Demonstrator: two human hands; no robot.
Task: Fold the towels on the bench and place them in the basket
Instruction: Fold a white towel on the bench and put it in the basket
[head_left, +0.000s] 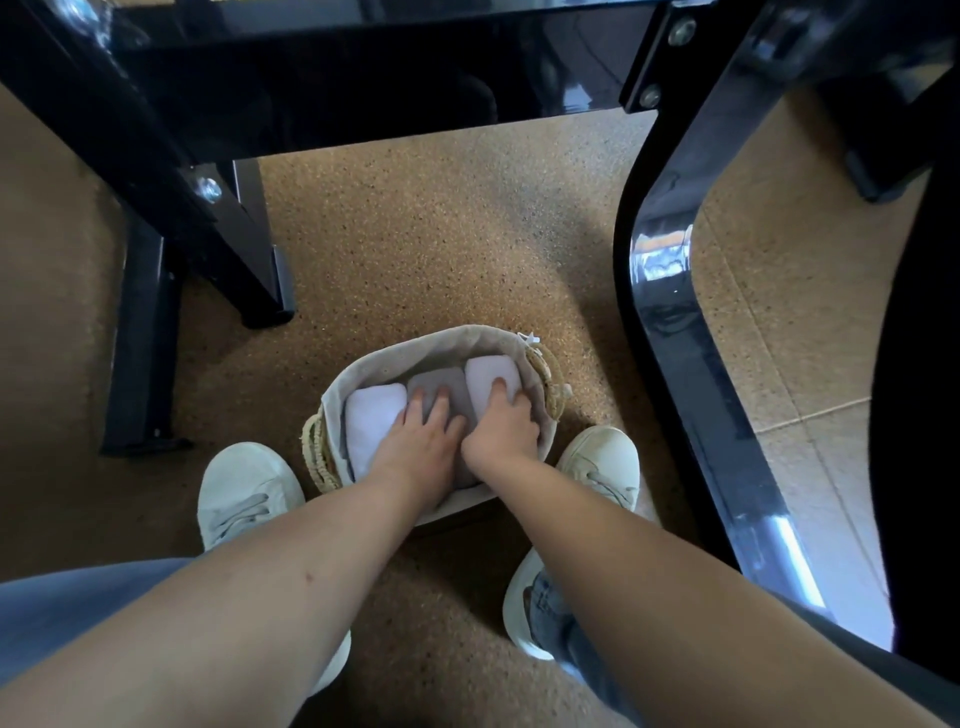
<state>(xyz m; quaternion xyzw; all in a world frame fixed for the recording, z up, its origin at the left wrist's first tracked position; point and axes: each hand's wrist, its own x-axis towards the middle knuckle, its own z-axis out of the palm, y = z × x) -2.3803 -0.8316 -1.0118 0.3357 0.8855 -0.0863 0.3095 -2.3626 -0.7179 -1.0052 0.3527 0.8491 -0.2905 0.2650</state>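
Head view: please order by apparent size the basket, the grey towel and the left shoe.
1. basket
2. left shoe, though it sits nearer the camera
3. grey towel, mostly hidden by both hands, so its true size is unsure

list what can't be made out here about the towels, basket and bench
Head view only:
- Near ends of the grey towel and right white towel: under the left hand and right hand.
- Basket bottom: covered by towels.
- Bench top: seen from below, so any remaining towels are hidden.
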